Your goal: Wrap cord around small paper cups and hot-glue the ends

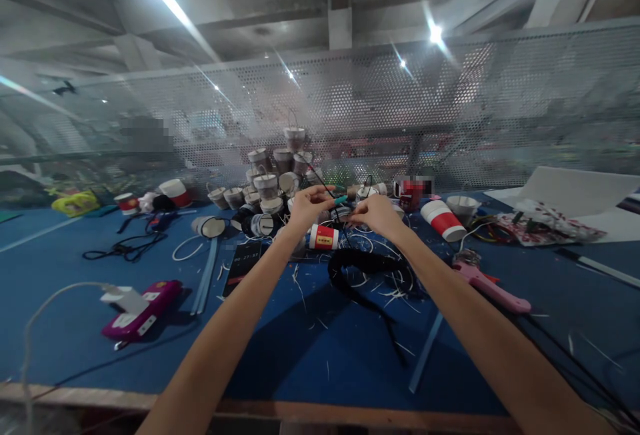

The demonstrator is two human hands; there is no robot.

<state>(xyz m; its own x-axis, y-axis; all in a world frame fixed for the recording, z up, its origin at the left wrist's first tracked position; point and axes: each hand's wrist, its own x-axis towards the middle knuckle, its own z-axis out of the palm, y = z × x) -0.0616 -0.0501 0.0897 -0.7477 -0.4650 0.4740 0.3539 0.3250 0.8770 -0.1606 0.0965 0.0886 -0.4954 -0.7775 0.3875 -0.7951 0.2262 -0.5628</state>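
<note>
Over the middle of the table, my left hand (311, 208) pinches a thin black cord (325, 186) that slants up and left from its fingertips. Teal shows at those fingertips; whether it is nails or a small tool I cannot tell. Close by on the right, my right hand (376, 214) is closed in a pinch near the cord's lower part, its grip partly hidden. Below the hands stands a red and white paper cup (324, 238). A bundle of black yarn (365, 260) lies on the blue tabletop, with one tail trailing toward the front.
Behind the hands, grey-white cups with wire handles (266, 186) are stacked. A phone (244, 266) and a purple power strip (145, 310) with a white plug lie left. Pink-handled pliers (493, 290) and a tipped cup (444, 220) are right. White wire scraps are scattered about.
</note>
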